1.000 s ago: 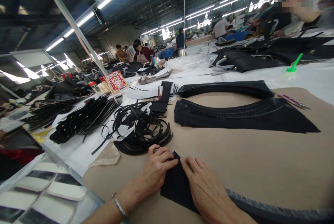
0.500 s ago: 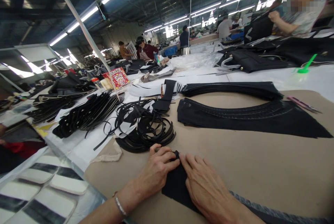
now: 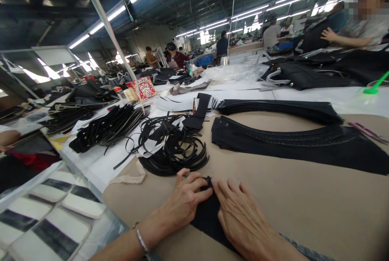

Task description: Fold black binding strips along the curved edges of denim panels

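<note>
A black fabric piece [image 3: 208, 218] lies on the tan board [image 3: 304, 196] in front of me. My left hand [image 3: 187, 196] pinches its narrow far end with bent fingers and thumb. Flat across the piece rests my right hand [image 3: 243, 216], fingers stretched forward, their tips beside that same end. Much of the fabric is hidden under my right hand and forearm. A curved, textured edge [image 3: 299, 247] shows past the right forearm. Just beyond my left hand sits a tangled coil of black strips [image 3: 173, 147].
Two stacks of curved black pieces, one behind [image 3: 279, 109] and one nearer [image 3: 291, 143], lie at the right. Pink-handled snips [image 3: 366, 129] are beside them. More black pieces [image 3: 106, 129] fan out at left. A slanting pole [image 3: 117, 46] rises behind. A co-worker [image 3: 361, 34] handles black goods.
The view has turned slightly left, so the surroundings sit further right. My hands keep nearly the same hold on the fabric. The co-worker's hand at right has opened.
</note>
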### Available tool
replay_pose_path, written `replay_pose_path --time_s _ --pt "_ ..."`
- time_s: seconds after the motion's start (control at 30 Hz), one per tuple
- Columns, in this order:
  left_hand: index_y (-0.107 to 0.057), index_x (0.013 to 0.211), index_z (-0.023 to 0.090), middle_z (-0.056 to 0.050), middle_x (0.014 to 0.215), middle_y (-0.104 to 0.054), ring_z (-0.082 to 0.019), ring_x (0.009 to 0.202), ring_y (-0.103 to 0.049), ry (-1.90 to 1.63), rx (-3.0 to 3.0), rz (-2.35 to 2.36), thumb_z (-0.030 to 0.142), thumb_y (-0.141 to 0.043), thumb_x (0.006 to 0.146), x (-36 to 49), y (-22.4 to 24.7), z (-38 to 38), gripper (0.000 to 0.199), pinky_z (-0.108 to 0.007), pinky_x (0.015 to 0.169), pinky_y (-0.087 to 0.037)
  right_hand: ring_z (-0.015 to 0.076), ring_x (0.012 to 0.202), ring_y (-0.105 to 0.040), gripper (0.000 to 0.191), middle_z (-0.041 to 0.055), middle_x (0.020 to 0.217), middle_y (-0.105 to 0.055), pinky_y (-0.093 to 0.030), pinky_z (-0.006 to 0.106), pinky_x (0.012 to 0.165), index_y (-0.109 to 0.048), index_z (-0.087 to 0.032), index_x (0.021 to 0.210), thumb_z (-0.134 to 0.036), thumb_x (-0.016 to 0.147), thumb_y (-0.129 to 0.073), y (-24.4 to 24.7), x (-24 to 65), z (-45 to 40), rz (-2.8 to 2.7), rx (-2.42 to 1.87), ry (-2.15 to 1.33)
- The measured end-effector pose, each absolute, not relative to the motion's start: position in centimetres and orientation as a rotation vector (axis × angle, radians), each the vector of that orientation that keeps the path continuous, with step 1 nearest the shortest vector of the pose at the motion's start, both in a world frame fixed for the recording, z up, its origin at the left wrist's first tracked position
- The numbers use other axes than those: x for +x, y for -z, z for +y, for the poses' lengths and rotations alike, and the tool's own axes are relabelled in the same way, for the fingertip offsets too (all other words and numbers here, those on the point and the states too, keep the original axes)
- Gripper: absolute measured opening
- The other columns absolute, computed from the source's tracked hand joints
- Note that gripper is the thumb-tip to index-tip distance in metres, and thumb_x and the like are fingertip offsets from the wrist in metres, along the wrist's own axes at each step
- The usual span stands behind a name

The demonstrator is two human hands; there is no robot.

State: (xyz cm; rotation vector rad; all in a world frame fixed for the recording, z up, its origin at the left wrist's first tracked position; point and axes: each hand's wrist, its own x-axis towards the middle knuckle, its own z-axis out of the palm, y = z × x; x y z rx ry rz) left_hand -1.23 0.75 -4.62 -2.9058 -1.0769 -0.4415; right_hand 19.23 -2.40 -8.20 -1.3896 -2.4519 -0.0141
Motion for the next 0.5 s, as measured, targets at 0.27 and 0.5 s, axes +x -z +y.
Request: replay_pose_path --time_s 0.27,0.5 --pt "-0.056 0.126 0.032 0.000 0.117 -0.064 -0.018 0.117 -0.048 0.448 -2.902 -1.088 0.015 -0.051 0.093 -1.3 4.6 0.5 0.037 -0.043 0.104 -0.015 0.0337 0.120 -0.046 0.055 0.0103 0.134 -0.054 -0.033 0.058 0.102 -0.046 -0.022 0.138 -0.016 0.084 -0.045 9.2 19.5 -2.1 -2.472 -1.332 0.056" --pt "-0.054 0.128 0.030 -0.001 0.117 -0.065 -0.019 0.119 -0.047 0.464 -2.902 -1.072 0.017 -0.051 0.094 -1.3 4.6 0.2 0.037 -0.044 0.104 -0.015 0.0350 0.123 -0.044 0.056 0.0117 0.137 -0.052 -0.032 0.060 0.103 -0.043 -0.019 0.142 -0.014 0.086 -0.041 9.6 19.3 -2.4 -2.444 -1.351 0.137"
